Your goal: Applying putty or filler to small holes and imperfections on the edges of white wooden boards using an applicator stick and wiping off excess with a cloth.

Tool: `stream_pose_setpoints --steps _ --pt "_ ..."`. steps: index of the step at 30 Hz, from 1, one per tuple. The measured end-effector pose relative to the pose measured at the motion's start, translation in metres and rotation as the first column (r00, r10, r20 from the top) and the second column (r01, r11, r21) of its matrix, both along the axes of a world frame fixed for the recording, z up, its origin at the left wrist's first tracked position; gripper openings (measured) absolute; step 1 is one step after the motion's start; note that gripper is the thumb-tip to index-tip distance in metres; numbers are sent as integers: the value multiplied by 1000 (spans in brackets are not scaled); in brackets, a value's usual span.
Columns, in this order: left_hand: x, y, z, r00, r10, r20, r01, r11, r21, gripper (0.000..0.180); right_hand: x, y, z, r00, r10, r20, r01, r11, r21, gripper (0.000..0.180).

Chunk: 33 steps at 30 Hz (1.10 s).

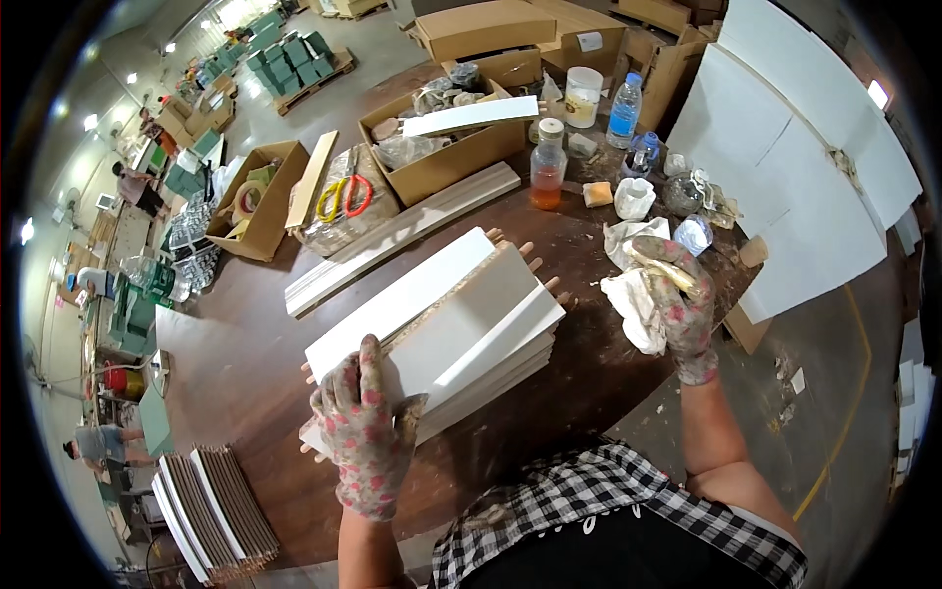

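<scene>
My left hand (361,437), in a pale glove with pink spots, grips the near left end of a white board (461,319). Its thumb lies along the board's near side and its fingers reach over the top. Under that board more long white boards (496,373) are stacked aslant, with thin wooden sticks (530,257) poking out beyond their ends. To the right, my right hand (684,312), gloved the same way, is closed on a crumpled, cream-stained white rag (638,312). Part of the rag hangs down over the brown table (599,388).
A bottle of orange liquid (548,177), a water bottle (624,113) and jars (684,194) crowd the far right. Behind the boards are a long strip (402,239), scissors (343,199) and cardboard boxes (451,157). Slats (218,510) stand stacked at the near left.
</scene>
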State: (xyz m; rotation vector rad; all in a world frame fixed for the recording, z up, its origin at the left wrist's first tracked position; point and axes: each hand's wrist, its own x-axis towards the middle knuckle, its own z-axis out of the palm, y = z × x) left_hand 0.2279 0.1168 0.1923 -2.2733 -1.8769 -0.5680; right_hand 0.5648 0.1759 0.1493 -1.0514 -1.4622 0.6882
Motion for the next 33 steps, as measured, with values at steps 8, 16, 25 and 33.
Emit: stream_pose_setpoints --steps 8,16,25,33 --pt "23 -25 -26 989 -55 -140 56 998 3 54 6 -9 -1 998 -46 -40 47 999 25 35" --pt "16 -27 -54 978 -197 69 180 962 204 30 -29 12 50 984 177 -28 -179 959 -222 22" --pt "18 -23 -68 940 -300 160 234 912 336 38 -151 55 88 544 833 -101 -773 451 -445 26" --pt "26 -29 -75 936 -267 228 181 923 338 41 -269 62 77 234 945 229 -736 326 -593 28"
